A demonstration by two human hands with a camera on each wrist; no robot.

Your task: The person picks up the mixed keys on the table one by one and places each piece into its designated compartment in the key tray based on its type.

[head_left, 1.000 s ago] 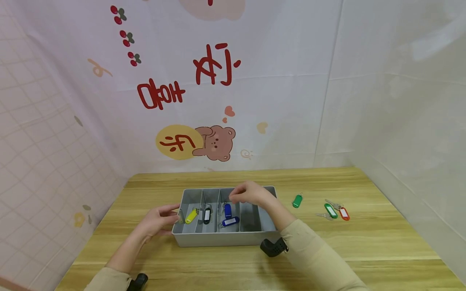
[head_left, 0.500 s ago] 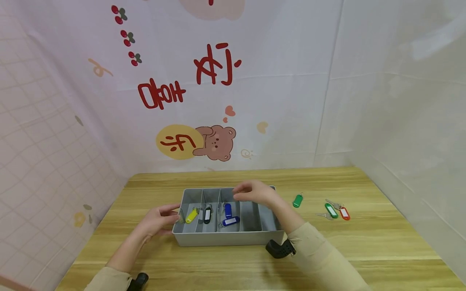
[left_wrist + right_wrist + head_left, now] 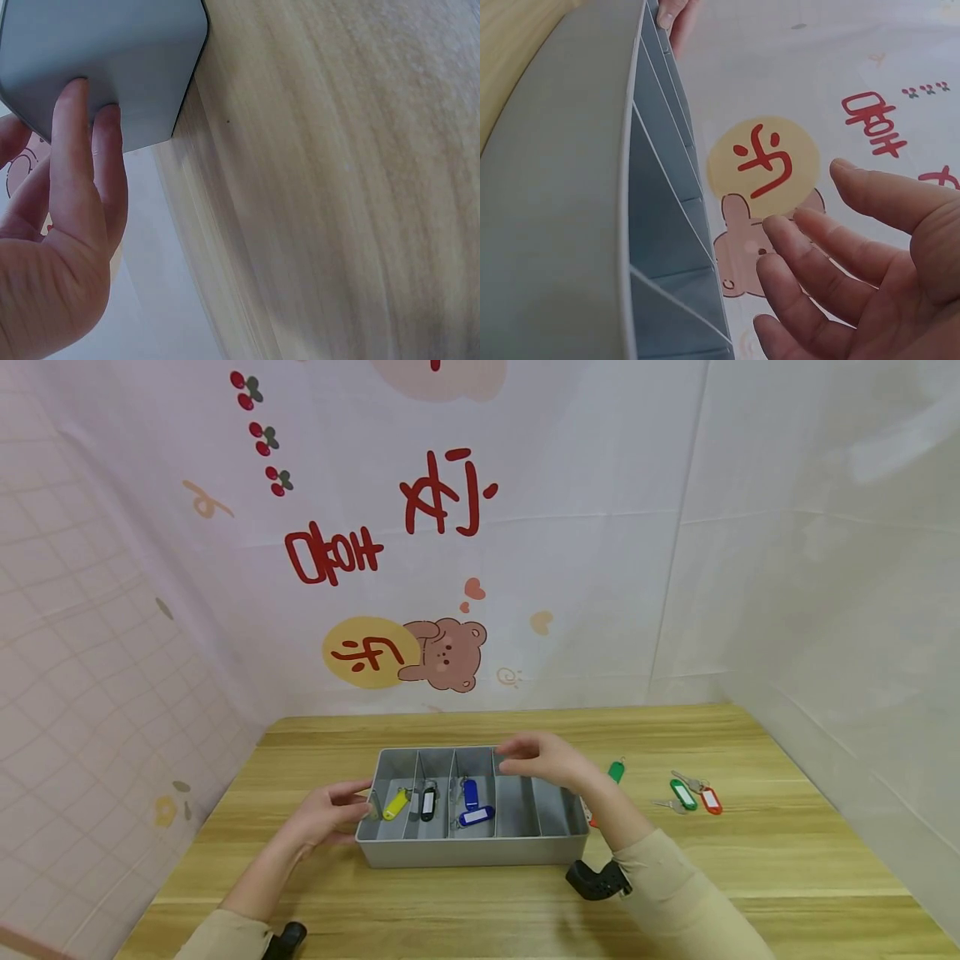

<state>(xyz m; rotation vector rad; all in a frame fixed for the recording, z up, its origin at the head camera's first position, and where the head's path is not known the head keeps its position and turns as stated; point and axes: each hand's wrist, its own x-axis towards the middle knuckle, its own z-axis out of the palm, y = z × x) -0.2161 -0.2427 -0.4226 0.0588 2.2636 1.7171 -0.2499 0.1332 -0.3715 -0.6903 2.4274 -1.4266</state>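
Observation:
A grey divided box (image 3: 465,852) stands on the table. It holds a yellow key tag (image 3: 396,804), a black key tag (image 3: 428,803) and two blue key tags, one flat blue tag (image 3: 476,816) and one upright blue tag (image 3: 471,793). My left hand (image 3: 330,814) rests its fingertips on the outer left end wall; two nearly straight fingers (image 3: 75,135) touch the wall in the left wrist view. Over the box's fourth compartment hovers my right hand (image 3: 543,760), fingers spread and holding nothing in the right wrist view.
Right of the box lie a green key tag (image 3: 616,771), another green key tag (image 3: 683,794), a red key tag (image 3: 711,800) and loose metal keys (image 3: 671,806). Something red (image 3: 593,822) peeks out beside my right forearm. A printed cloth (image 3: 585,568) hangs behind the table.
My right hand has moved right, from above the blue tags' compartment to the one beside it, and its fingers have spread. The left hand stays at the box's end.

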